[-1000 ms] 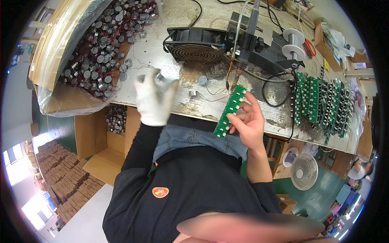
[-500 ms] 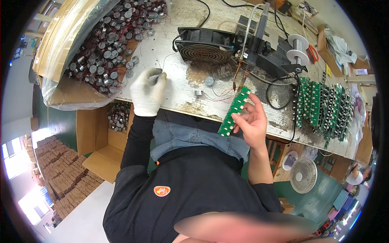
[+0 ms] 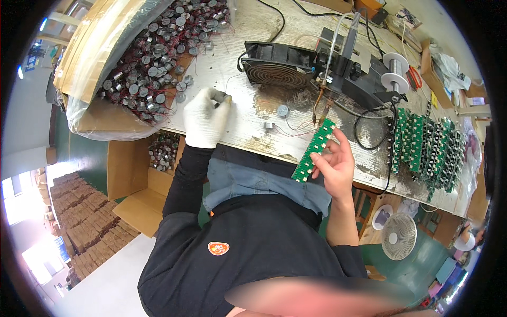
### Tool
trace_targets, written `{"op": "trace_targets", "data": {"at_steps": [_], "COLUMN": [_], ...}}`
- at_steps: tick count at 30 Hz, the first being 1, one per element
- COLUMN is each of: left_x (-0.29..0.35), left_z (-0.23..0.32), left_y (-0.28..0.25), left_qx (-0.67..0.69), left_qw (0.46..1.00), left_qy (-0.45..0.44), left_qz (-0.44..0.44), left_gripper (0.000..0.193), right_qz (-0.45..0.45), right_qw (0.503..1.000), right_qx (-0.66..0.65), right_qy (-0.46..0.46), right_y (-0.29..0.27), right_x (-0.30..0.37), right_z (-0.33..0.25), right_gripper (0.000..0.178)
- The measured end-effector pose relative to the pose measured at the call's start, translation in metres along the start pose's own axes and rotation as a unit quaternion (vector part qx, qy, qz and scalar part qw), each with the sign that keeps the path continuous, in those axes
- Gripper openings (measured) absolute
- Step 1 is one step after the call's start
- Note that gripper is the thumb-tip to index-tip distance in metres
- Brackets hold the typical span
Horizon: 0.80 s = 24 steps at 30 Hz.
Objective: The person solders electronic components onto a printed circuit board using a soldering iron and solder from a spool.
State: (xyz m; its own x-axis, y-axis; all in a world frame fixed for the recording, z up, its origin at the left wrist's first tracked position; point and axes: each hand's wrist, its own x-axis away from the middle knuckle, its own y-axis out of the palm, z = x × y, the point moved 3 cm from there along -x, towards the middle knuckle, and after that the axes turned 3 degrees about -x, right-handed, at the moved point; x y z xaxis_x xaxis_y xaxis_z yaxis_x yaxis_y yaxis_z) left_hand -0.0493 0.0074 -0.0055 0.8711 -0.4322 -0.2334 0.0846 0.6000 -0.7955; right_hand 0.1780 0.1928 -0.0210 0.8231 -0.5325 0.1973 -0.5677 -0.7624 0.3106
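Note:
My right hand [image 3: 338, 166] is bare and pinches a narrow green circuit board [image 3: 308, 162] between thumb and fingers. The board's upper end meets the tip area of a soldering iron [image 3: 323, 112] on a black stand. My left hand [image 3: 207, 117] wears a white glove and rests at the table's front edge, thumb and fingertips closed together. A thin dark wire [image 3: 228, 82] runs up from beside these fingertips; what they hold is too small to make out. Between my hands lie a round silver part [image 3: 283, 111] and a small silver cylinder [image 3: 269, 126], their thin wires reaching toward the board.
A plastic-lined carton [image 3: 87, 113] full of wired silver cylinders [image 3: 153, 71] stands at left. Behind the work sits a black square fan [image 3: 277, 66]. Right of the iron are a solder spool [image 3: 395, 74], a looped black cable [image 3: 364, 142] and rows of green boards [image 3: 425, 145].
The whole scene has shifted slightly right and down in the picture. Both hands keep nearly the same places relative to the table, and the board remains in my right hand.

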Motion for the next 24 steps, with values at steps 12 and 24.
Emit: {"op": "trace_targets", "data": {"at_steps": [12, 24], "left_x": [0.026, 0.056], "left_z": [0.039, 0.099], "left_y": [0.002, 0.03], "left_qx": [0.436, 0.252], "left_qw": [0.886, 0.92], "left_qy": [-0.124, 0.08], "left_qz": [-0.094, -0.289], "left_gripper": [0.026, 0.012], "right_qz": [-0.012, -0.033], "right_qw": [1.0, 0.999], "right_qx": [-0.009, -0.018], "right_qy": [-0.001, 0.014], "right_y": [0.002, 0.004], "right_x": [-0.001, -0.004], "right_z": [-0.003, -0.003], "right_gripper": [0.078, 0.083]}}
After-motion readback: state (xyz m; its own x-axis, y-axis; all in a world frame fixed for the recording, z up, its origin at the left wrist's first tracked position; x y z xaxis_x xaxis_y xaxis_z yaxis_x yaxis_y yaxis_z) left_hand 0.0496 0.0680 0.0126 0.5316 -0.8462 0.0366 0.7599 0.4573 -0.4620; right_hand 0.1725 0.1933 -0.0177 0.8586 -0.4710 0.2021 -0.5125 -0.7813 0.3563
